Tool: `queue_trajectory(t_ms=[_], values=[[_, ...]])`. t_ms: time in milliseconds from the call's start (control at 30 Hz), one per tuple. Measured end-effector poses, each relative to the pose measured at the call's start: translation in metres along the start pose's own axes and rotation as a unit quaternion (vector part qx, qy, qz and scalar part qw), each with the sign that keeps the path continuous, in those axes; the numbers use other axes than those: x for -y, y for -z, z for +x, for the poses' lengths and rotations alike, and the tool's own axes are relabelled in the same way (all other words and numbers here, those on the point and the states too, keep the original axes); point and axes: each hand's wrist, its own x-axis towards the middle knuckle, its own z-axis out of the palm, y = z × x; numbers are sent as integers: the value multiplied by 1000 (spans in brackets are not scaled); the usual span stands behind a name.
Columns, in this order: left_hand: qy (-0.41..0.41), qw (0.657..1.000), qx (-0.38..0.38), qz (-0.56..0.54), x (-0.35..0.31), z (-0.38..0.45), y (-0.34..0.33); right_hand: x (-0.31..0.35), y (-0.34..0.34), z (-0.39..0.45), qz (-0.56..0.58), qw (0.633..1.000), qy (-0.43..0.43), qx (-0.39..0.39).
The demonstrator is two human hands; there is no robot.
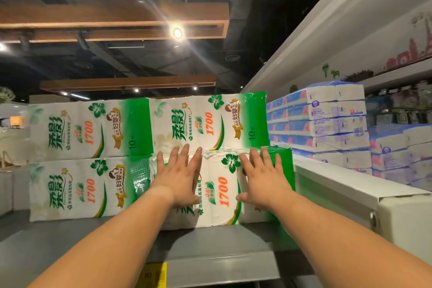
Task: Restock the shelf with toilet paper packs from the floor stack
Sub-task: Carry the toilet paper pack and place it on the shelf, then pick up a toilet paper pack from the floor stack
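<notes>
Both forearms are bare right up to the bottom edge of the view, with no sleeve or cuff showing. The left hand [178,177] and right hand [264,179] wear no gloves, rings, watch or wristband. The fingers [184,154] are uncovered, with short nails.

This is a shop: identical green-and-white printed toilet paper packs [149,128] sit stacked on a grey metal shelf [210,241], blue-and-white wrapped tissue packs [327,121] fill neighbouring shelving, and a yellow price label [153,275] marks the shelf edge.
</notes>
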Motion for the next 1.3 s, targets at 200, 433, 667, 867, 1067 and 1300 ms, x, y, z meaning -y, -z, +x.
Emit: queue_trajectory(t_ms=[200,433,667,867,1067,1300], values=[[-43,999,0,-23,-9,-33,10,23,22,-52,19,997,-54,46],[-132,989,1,-61,-27,-90,17,58,51,-135,12,989,-133,56],[-244,964,-9,-108,-102,-154,30,49,80,-253,-26,968,-234,93],[-365,914,-28,-174,-223,-222,69,-5,128,-395,-62,927,-351,116],[-473,853,-37,-219,-352,-311,140,-55,199,-550,-117,860,-480,128],[-603,744,-40,-284,-481,-460,229,-73,285,-745,-166,766,-609,123]])
